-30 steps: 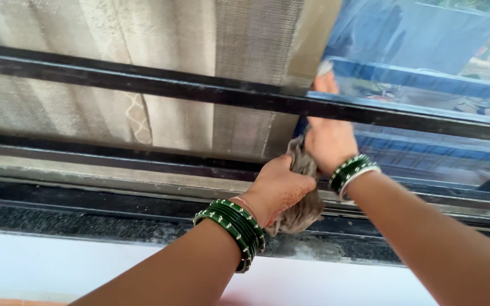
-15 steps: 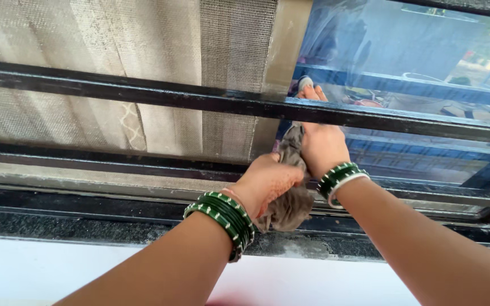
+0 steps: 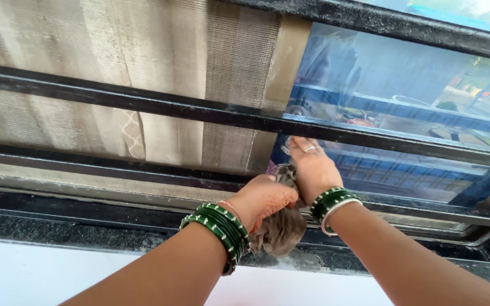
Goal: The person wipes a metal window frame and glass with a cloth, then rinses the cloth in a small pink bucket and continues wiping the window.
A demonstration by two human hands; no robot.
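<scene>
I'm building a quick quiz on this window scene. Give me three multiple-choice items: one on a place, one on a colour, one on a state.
1. Where does the crumpled grey-brown cloth sit?
A. between both hands
B. on the white sill
C. over the top bar

2. What colour are the wrist bangles?
A. red
B. green
C. gold

3. How is the left hand?
A. open flat
B. fist closed on cloth
C. off the cloth

Answers: 1 A, the cloth bunches between the left hand and right hand; 2 B, both stacks are green; 3 B, its grip wraps the cloth.
</scene>
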